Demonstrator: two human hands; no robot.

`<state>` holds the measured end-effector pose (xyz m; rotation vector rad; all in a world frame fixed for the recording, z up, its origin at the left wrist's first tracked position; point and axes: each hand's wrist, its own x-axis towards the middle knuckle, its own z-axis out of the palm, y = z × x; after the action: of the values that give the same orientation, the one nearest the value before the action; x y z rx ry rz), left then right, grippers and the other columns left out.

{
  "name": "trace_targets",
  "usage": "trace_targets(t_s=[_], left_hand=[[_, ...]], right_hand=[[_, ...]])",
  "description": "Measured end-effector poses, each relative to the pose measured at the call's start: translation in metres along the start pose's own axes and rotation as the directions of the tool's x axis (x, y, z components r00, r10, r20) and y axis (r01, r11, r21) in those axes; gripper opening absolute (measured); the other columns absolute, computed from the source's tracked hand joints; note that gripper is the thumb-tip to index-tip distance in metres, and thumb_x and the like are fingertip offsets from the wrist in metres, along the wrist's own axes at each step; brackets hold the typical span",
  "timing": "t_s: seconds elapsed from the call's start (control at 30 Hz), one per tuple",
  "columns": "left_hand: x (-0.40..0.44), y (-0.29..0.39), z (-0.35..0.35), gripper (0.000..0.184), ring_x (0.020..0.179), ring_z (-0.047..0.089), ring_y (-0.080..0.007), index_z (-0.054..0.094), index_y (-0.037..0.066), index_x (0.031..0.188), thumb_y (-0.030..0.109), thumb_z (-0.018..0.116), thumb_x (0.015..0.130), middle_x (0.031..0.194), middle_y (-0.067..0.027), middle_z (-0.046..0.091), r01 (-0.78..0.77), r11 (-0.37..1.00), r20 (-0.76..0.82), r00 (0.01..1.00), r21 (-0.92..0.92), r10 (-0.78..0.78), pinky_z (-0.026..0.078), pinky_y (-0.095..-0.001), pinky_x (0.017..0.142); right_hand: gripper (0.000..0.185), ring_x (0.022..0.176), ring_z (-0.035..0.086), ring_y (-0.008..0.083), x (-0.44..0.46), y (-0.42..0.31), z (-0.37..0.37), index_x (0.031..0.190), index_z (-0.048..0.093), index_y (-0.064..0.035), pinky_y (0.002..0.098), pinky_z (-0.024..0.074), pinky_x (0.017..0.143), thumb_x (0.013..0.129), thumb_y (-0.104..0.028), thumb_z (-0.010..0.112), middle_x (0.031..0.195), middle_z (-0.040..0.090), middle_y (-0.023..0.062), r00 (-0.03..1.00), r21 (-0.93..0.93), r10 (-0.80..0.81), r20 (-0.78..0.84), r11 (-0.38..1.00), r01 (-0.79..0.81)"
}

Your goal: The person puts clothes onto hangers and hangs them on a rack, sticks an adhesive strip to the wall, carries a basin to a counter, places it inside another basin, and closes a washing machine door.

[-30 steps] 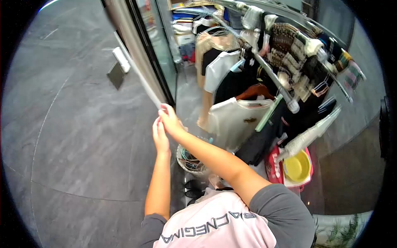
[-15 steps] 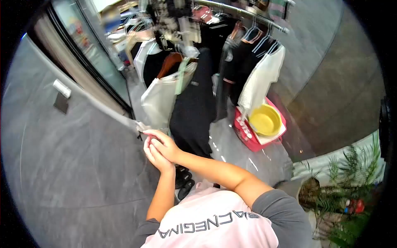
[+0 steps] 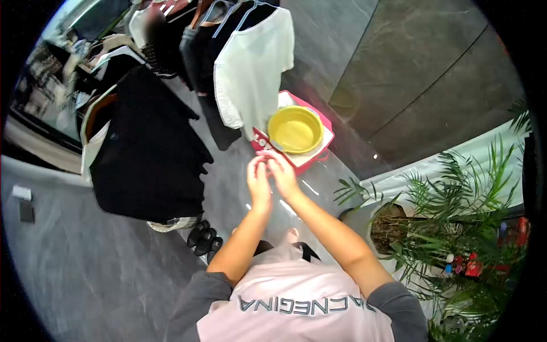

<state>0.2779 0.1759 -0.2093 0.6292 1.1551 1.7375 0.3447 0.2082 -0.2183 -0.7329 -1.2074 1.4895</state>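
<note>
My left hand (image 3: 259, 178) and my right hand (image 3: 282, 174) meet at their fingertips just below the yellow basin (image 3: 296, 129). Their palms are turned partly towards each other, with the fingers loosely bent and no object visible in them. The basin sits on a pink-red container (image 3: 323, 121) with a white top. Above and left of it hangs a white garment (image 3: 256, 65) on a light blue hanger. A large black garment (image 3: 148, 154) hangs farther left.
More clothes on hangers crowd the upper left. Black shoes (image 3: 204, 238) lie on the grey floor (image 3: 125, 268), beside a pale basket (image 3: 174, 223). A potted plant (image 3: 390, 228) with long green leaves stands at the right. A small white object (image 3: 21, 192) is at the far left.
The view has turned right, so the clothes have shifted left and the plant shows more. My hands have moved from the curtain edge side towards the basin and are less tightly pressed together.
</note>
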Motion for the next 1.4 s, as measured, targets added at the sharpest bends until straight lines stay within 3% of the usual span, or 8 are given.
trace_targets(t_s=[0.23, 0.3, 0.5, 0.7, 0.73, 0.83, 1.23, 1.4], left_hand=[[0.067, -0.195, 0.0, 0.028, 0.086, 0.057, -0.0166, 0.049, 0.008, 0.109, 0.028, 0.052, 0.09, 0.102, -0.0056, 0.057, 0.505, 0.859, 0.018, 0.861, 0.077, -0.508, 0.048, -0.031, 0.071], [0.1, -0.25, -0.016, 0.034, 0.087, 0.057, -0.0203, 0.048, 0.007, 0.11, 0.033, 0.056, 0.088, 0.103, -0.0078, 0.056, 0.767, 0.642, 0.02, 0.642, -0.008, -0.767, 0.049, -0.0336, 0.072], [0.208, -0.473, -0.072, 0.051, 0.091, 0.057, -0.0214, 0.044, 0.008, 0.121, 0.036, 0.063, 0.083, 0.111, -0.009, 0.054, 0.853, 0.521, 0.075, 0.522, -0.026, -0.85, 0.049, -0.036, 0.077], [0.281, -0.565, -0.072, 0.036, 0.107, 0.051, -0.0243, 0.046, 0.005, 0.117, 0.026, 0.052, 0.09, 0.113, -0.0114, 0.052, 0.804, 0.572, 0.046, 0.585, -0.166, -0.809, 0.04, -0.0364, 0.094], [0.286, -0.573, -0.07, 0.036, 0.107, 0.051, -0.0243, 0.046, 0.005, 0.117, 0.026, 0.052, 0.09, 0.113, -0.0114, 0.052, 0.808, 0.566, 0.037, 0.579, -0.163, -0.815, 0.04, -0.0364, 0.094], [0.286, -0.567, -0.059, 0.032, 0.109, 0.05, -0.0258, 0.044, 0.002, 0.118, 0.02, 0.048, 0.091, 0.118, -0.0127, 0.05, 0.762, 0.543, 0.022, 0.587, -0.353, -0.81, 0.041, -0.0376, 0.095], [0.182, -0.367, -0.033, 0.05, 0.11, 0.051, -0.0251, 0.037, 0.002, 0.129, 0.002, 0.052, 0.081, 0.123, -0.0114, 0.049, 0.625, 0.721, 0.005, 0.757, -0.301, -0.654, 0.043, -0.0378, 0.094], [0.112, -0.222, -0.046, 0.044, 0.111, 0.051, -0.029, 0.038, -0.003, 0.126, 0.0, 0.046, 0.083, 0.122, -0.0153, 0.049, 0.63, 0.737, -0.001, 0.76, -0.247, -0.65, 0.044, -0.0413, 0.094]], right_hand=[[0.052, 0.123, 0.038, 0.0219, 0.01, 0.106, -0.158, 0.135, 0.031, -0.0072, 0.0342, 0.0327, 0.1, 0.092, -0.031, 0.048, 0.137, 0.039, 0.0103, 0.849, 0.537, 0.5, -0.173, 0.77, -0.344], [0.053, 0.124, 0.037, 0.0218, 0.021, 0.152, -0.19, 0.136, 0.031, -0.0087, 0.0348, 0.0327, 0.099, 0.092, -0.032, 0.048, 0.138, 0.038, 0.009, 0.817, 0.607, 0.54, -0.203, 0.724, -0.327], [0.072, 0.128, 0.031, 0.023, 0.074, 0.342, -0.283, 0.14, 0.022, -0.0107, 0.0406, 0.0241, 0.103, 0.083, -0.036, 0.059, 0.14, 0.033, 0.0071, 0.632, 0.638, 0.657, -0.411, 0.703, -0.315], [0.068, 0.122, 0.035, 0.0224, 0.133, 0.449, -0.328, 0.135, 0.027, -0.002, 0.0404, 0.0252, 0.103, 0.082, -0.028, 0.06, 0.133, 0.037, 0.0087, 0.362, 0.553, 0.688, -0.629, 0.723, -0.414], [0.06, 0.119, 0.039, 0.0227, 0.137, 0.458, -0.336, 0.131, 0.032, -0.0009, 0.0404, 0.0274, 0.102, 0.083, -0.025, 0.059, 0.128, 0.042, 0.0099, 0.438, 0.558, 0.676, -0.593, 0.737, -0.382], [0.038, 0.093, 0.059, 0.0282, 0.143, 0.459, -0.34, 0.115, 0.041, 0.0091, 0.0387, 0.0508, 0.081, 0.087, -0.014, 0.051, 0.11, 0.054, 0.0174, 0.645, 0.636, 0.541, -0.539, 0.764, -0.109], [0.046, 0.086, 0.061, 0.022, 0.038, 0.299, -0.254, 0.117, 0.047, -0.0074, 0.0335, 0.0533, 0.062, 0.084, -0.038, 0.057, 0.106, 0.058, 0.0098, 0.595, 0.683, 0.735, -0.325, 0.618, -0.39], [0.061, 0.106, 0.05, 0.0234, -0.032, 0.177, -0.166, 0.131, 0.029, -0.005, 0.0361, 0.0481, 0.077, 0.085, -0.033, 0.058, 0.124, 0.045, 0.0139, 0.553, 0.305, 0.425, -0.716, 0.904, -0.3]])
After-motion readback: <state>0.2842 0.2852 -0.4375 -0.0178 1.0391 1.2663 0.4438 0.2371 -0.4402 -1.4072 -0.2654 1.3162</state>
